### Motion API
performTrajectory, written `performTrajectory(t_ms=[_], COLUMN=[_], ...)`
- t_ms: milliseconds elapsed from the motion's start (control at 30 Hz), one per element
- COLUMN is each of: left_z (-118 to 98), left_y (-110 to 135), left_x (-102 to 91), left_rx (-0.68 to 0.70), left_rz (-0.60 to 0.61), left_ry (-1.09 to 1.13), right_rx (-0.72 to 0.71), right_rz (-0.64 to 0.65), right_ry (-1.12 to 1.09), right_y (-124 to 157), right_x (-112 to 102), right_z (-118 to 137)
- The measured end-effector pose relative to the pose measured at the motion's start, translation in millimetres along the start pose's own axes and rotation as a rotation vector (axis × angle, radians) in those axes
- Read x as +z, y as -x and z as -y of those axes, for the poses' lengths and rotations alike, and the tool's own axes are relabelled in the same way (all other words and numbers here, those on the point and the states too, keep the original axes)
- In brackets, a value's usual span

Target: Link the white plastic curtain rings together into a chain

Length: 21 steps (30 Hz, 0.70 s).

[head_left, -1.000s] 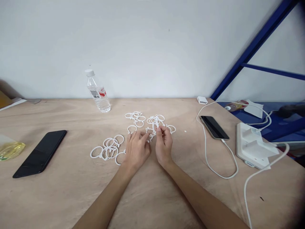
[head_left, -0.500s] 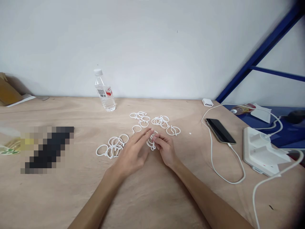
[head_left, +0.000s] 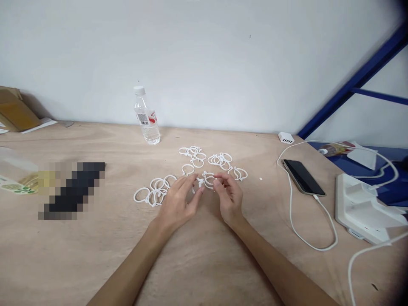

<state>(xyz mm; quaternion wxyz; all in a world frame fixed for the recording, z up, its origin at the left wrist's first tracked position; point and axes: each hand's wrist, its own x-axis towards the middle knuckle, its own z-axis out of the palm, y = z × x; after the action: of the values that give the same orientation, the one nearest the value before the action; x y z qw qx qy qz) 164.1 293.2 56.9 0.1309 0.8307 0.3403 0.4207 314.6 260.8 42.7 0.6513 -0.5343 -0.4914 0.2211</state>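
from my end, the right hand point(head_left: 231, 197) is closed to a pinch on the edge of a white ring point(head_left: 207, 187), out in front between both hands; gripping it by the rim probably leaves most of the loop free and visible. the left hand point(head_left: 178, 202) is half curled, thumb and index parted near a small white tab point(head_left: 200, 182), and i cannot tell whether it has hold of that. the loose rings point(head_left: 158, 192) lie in clusters on the worktop point(head_left: 204, 272), likely for easy reach. the phone point(head_left: 304, 177) seems set near the power strip point(head_left: 353, 208) so its white cable point(head_left: 321, 249) can reach. the left hand covers part of the rings beside it, a dark shape point(head_left: 75, 191) is blocked into pixels, and the cardboard box point(head_left: 19, 111) is cut off. which loops overlap or interlink is too fine for me.
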Motion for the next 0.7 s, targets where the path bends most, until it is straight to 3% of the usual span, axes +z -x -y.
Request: performTrajectory(t_ms=[100, 233, 567, 700], left_z=[-0.3, -3.5, -3.6, 2.2], left_y=[-0.5, -1.8, -1.6, -2.6], left_x=[-0.1, 0.3, 3.6, 0.1], left_rx=[-0.008, 0.001, 0.01, 0.051], left_rz=[0.079, 0.202, 0.239, 0.185], left_ry=[0.035, 0.038, -0.001, -0.006], right_rx=[-0.082, -0.142, -0.06, -0.035], right_rz=[0.122, 0.184, 0.206, 0.21], right_ry=[0.07, 0.065, 0.008, 0.001], right_y=[1.7, -0.1, -3.0, -2.2], right_x=[0.0, 0.9, 1.3, 2.5], right_z=[-0.6, 1.4, 3.2, 3.7])
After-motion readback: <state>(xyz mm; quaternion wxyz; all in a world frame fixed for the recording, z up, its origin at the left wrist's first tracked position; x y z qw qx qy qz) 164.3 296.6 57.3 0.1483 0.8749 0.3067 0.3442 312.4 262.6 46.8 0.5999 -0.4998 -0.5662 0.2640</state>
